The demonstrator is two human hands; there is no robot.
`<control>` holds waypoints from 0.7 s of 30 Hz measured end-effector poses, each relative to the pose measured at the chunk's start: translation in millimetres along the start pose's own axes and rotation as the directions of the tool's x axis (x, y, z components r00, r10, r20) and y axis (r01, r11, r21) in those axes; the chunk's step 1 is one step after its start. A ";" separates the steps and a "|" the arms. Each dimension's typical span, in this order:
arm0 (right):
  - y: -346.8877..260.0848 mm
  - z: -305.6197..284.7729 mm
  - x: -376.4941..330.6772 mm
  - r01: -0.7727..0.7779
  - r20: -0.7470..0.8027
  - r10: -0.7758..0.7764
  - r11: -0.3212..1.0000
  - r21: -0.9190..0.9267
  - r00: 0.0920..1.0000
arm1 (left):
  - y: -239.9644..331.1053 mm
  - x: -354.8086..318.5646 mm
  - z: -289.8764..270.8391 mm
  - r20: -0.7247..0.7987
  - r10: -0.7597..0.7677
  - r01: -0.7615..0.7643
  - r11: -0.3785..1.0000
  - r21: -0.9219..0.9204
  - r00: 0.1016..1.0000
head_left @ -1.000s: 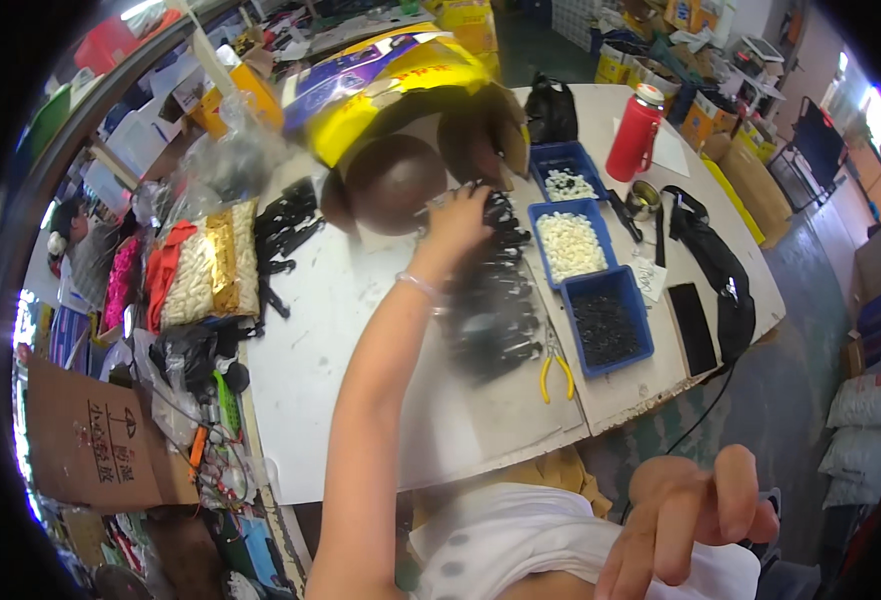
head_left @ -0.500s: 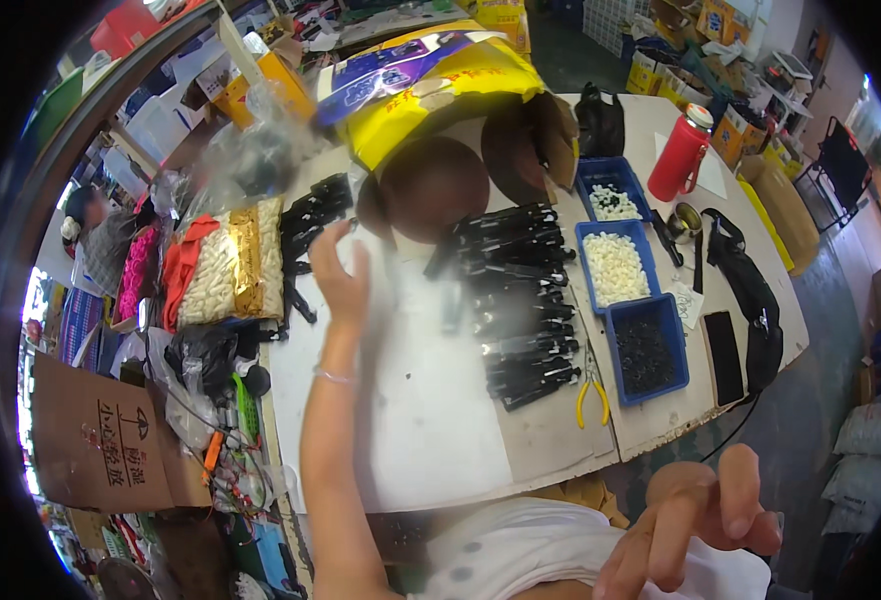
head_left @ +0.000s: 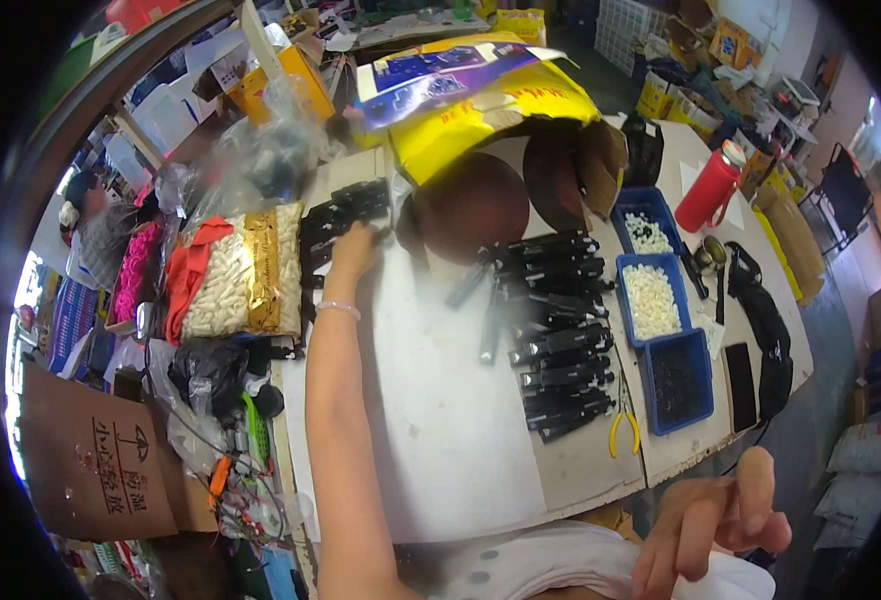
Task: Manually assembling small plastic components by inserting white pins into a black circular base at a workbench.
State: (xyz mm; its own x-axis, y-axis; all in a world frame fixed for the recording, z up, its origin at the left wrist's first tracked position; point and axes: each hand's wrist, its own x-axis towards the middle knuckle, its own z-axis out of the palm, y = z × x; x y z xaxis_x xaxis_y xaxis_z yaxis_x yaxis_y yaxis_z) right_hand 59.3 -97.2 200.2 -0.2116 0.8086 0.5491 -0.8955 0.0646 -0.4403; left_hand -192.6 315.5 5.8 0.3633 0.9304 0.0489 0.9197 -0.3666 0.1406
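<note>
My left hand reaches to a heap of slim black pieces at the table's left side. Its fingers are bunched down over the near edge of the heap, and what lies between the fingertips is hidden. At the lower right, my right hand is raised in front of my body. Its fingers are loosely bent and apart, with nothing visible in them. Rows of similar black pieces lie right of the white sheet. A few blurred strips stand out beside those rows.
Blue trays hold white bits and black bits. Yellow-handled pliers, a red flask and a black flat slab lie around them. A yellow bag overhangs the back. Packed white pieces sit at left.
My left hand has come down onto the black heap, its spread fingers drawing together. The view has shifted, so the table appears further right. My right hand remains raised, nearly in the same pose.
</note>
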 end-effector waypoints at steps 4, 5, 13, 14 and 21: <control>-2.0 -28.7 -25.8 0.105 -0.150 -0.125 0.985 -0.135 0.981 | 29.7 20.3 9.7 -0.484 -0.200 -0.059 0.882 -0.468 0.852; -4.2 -41.2 -32.4 0.077 -0.199 -0.113 0.981 -0.181 0.973 | 40.9 25.7 7.8 -0.442 -0.255 0.008 0.873 -0.488 0.860; 14.6 -76.5 -41.5 0.009 -0.520 -0.192 0.943 -0.332 0.832 | 61.4 46.4 22.6 -0.248 -0.314 0.247 0.932 -0.266 0.917; 16.2 -75.6 -40.9 0.001 -0.545 -0.200 0.939 -0.344 0.814 | 56.2 45.7 24.2 -0.214 -0.268 0.226 0.953 -0.202 0.939; 12.2 -101.2 -74.6 -0.278 -0.654 -0.118 0.839 -0.468 0.747 | 38.3 -18.0 -22.7 0.267 -0.048 0.036 0.998 0.052 0.963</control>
State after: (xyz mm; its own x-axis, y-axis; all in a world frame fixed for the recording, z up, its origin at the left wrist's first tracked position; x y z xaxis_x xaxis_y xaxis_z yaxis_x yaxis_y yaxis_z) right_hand 103.8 -97.6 82.1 0.2036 0.9790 -0.0030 -0.5088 0.1032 -0.8547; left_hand -167.3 284.8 32.7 0.3449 0.9117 -0.2234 0.9386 -0.3329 0.0908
